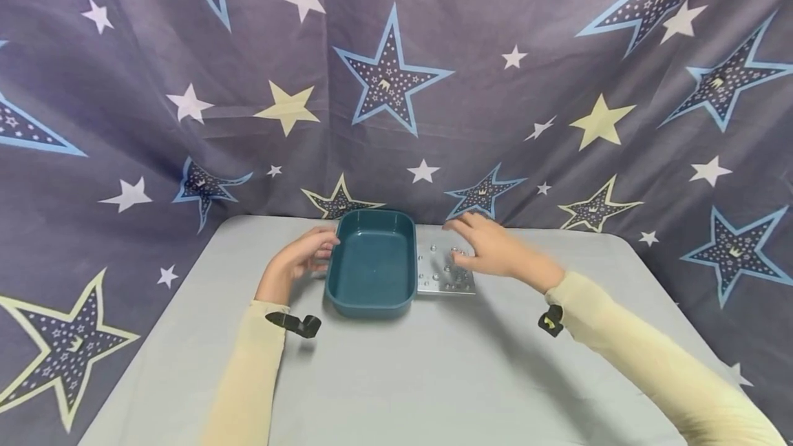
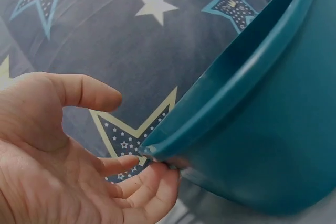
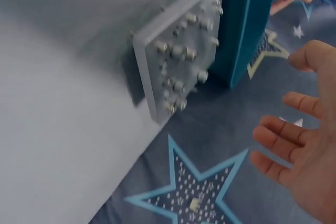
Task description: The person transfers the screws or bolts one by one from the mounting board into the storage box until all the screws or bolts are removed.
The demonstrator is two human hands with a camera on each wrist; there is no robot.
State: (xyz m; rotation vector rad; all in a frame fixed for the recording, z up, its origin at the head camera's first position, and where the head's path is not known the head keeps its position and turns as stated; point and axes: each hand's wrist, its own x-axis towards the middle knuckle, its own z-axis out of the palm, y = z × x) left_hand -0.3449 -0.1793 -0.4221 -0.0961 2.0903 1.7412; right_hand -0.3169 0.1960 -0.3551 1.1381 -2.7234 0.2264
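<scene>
A teal rectangular tub [image 1: 373, 308] with rounded corners stands at the back of the table. Along its left side is my left hand [image 1: 305, 252]; in the left wrist view the fingertips [image 2: 167, 174] touch the tub's outer wall under the rim, while the thumb stands apart. Against the tub's right side lies a silver metal plate [image 1: 436, 285] with several small shiny studs on top. Over the right part of that plate hovers my right hand [image 1: 489, 246], fingers spread and slightly bent, holding nothing. The right wrist view shows the studded plate [image 3: 181, 51] apart from this hand.
The pale grey table [image 1: 396, 370] extends toward the front. A dark curtain [image 1: 396, 150] with a star pattern hangs close behind the tub and down both sides. Black straps with small cameras sit at both wrists.
</scene>
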